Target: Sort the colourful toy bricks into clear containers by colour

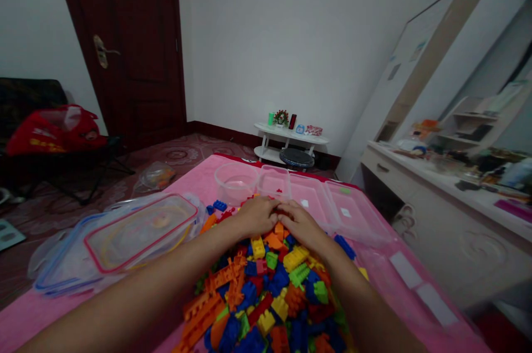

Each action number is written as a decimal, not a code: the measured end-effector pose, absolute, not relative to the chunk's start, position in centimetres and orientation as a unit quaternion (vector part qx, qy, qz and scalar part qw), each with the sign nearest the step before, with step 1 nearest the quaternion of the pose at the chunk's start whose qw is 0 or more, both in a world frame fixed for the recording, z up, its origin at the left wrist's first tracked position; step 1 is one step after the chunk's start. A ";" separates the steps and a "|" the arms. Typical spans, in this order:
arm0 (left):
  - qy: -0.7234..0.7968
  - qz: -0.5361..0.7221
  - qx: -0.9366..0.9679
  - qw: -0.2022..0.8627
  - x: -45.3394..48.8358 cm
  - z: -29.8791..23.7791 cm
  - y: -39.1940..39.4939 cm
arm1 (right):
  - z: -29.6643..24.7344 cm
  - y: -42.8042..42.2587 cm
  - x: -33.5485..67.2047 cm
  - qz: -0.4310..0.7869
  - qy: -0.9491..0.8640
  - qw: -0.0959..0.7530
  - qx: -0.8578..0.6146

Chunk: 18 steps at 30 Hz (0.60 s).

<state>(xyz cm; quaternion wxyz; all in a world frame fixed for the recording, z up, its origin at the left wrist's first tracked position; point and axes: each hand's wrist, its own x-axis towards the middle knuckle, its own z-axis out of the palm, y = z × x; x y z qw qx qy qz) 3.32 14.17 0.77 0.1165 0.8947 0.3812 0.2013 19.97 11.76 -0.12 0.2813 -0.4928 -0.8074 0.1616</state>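
A large heap of toy building bricks (pixel 266 297) in orange, blue, yellow, green and red lies in front of me. At its far side my left hand (pixel 258 215) and my right hand (pixel 298 221) meet with fingertips close together. Both hands have bent, closed fingers over the bricks, and whatever is between them is hidden. An orange brick (pixel 273 241) lies just below the hands. Just beyond them stand a round clear tub (pixel 236 189) and a small square clear container (pixel 274 174), with a small red piece inside the square one.
Two larger clear trays (pixel 310 192) (pixel 347 206) stand at the right back of the pink table cover (pixel 199 178). Clear lids with coloured rims (pixel 141 234) are stacked at the left. A dresser (pixel 399 175) flanks the right side; a white stand (pixel 286 132) is by the wall.
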 end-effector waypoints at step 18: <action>0.387 0.302 0.869 0.063 3.4 2.2 12.7 | 1.4 7.1 26.2 0.043 -0.685 0.271 -0.675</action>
